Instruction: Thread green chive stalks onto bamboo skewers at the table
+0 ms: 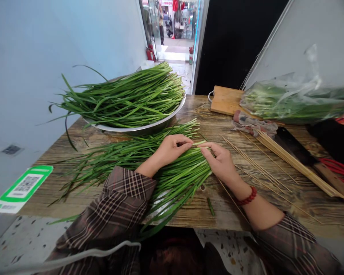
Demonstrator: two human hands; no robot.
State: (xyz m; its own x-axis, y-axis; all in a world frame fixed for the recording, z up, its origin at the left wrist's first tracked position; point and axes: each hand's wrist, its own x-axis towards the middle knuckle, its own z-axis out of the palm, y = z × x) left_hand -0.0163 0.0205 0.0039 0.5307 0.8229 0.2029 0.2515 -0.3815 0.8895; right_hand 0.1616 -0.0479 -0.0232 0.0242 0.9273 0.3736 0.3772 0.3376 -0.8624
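A loose pile of garlic chives lies on the wooden table in front of me, with pale stem ends toward the right. My left hand is closed over the pile, thumb and forefinger pinching a chive stem near its pale end. Close beside it, my right hand pinches the tips of the same stems between thumb and fingers. A thin bamboo skewer slants out from beneath my right hand; whether that hand touches it, I cannot tell. Several more skewers lie loose to the right.
Behind the pile stands a metal basin heaped with chives. On the right are a bundle of skewers, a cleaver, a cutting board and a plastic bag of greens. The table's front edge is near me.
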